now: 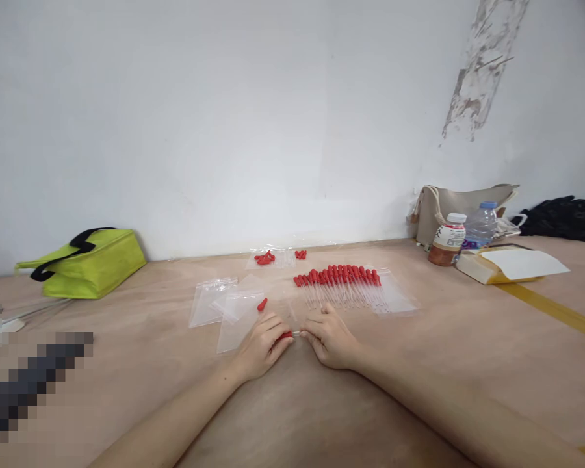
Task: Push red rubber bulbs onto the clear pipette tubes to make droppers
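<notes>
Pinched in my left hand [266,344] is a red rubber bulb [286,335], partly hidden by the fingers. My right hand [332,338] is closed on a thin clear dropper tube [296,333], whose end meets the open end of the bulb between the hands. Just beyond my left hand, a loose red bulb [262,304] lies on a clear plastic bag [231,325]. Past my right hand lies a row of several droppers [341,276], red bulbs away from me and clear tubes pointing towards me.
More red bulbs [264,258] lie in a clear bag near the wall. At left stands a lime-green bag [97,266]. A drink bottle [448,240], a clear bottle [482,224], a beige bag [426,214] and a box with white paper [526,263] stand at right.
</notes>
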Demonstrator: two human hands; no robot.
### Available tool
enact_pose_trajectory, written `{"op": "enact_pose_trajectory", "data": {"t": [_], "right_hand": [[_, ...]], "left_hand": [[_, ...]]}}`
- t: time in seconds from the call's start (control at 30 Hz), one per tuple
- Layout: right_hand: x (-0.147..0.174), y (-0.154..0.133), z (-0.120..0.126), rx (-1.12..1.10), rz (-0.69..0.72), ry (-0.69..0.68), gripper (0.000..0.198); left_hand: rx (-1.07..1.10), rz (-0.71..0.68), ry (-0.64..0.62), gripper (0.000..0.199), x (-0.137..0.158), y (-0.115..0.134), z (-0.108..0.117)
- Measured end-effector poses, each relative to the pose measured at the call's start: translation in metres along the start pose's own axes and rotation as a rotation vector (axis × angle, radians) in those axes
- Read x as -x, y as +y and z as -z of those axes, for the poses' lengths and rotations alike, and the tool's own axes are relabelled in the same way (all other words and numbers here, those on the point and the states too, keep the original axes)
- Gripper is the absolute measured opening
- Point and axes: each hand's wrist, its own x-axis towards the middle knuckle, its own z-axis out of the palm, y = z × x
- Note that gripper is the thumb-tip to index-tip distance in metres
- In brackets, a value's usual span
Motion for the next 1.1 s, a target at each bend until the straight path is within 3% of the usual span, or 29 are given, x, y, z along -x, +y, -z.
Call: {"op": "enact_pose_trajectory", "data": {"t": [0.23, 0.4, 0.47, 0.57, 0.73, 0.93, 1.1], "right_hand": [[-0.007, -0.01, 0.006, 0.014, 0.004, -0.025, 0.022], [-0.014, -0.014, 0.02, 0.151, -0.033, -0.05, 0.017], [-0.018, -0.009, 0.027, 0.165, -0.14, -0.068, 0.018], [-0.027, 0.006, 0.031, 0.134, -0.411, -0.031, 0.024], [-0.054, 0.034, 0.016, 0.156, -0.747, 0.081, 0.03], [-0.075, 0.047, -0.013, 0.258, -0.861, -0.001, 0.026], [-0.074, 0.051, -0.018, 0.288, -0.873, -0.026, 0.025]], "left_hand": [[-0.106, -0.079, -0.074, 0.019, -0.004, -0.01, 0.019], [-0.077, -0.026, 0.077, 0.023, -0.003, -0.014, 0.023], [-0.048, 0.061, 0.181, 0.03, -0.002, -0.018, 0.02], [-0.037, 0.228, 0.267, 0.035, 0.001, -0.029, 0.013], [-0.071, 0.379, 0.175, 0.037, 0.007, -0.049, 0.0], [-0.086, 0.421, 0.041, 0.035, 0.006, -0.049, -0.003], [-0.088, 0.398, 0.025, 0.034, 0.004, -0.047, -0.001]]}}
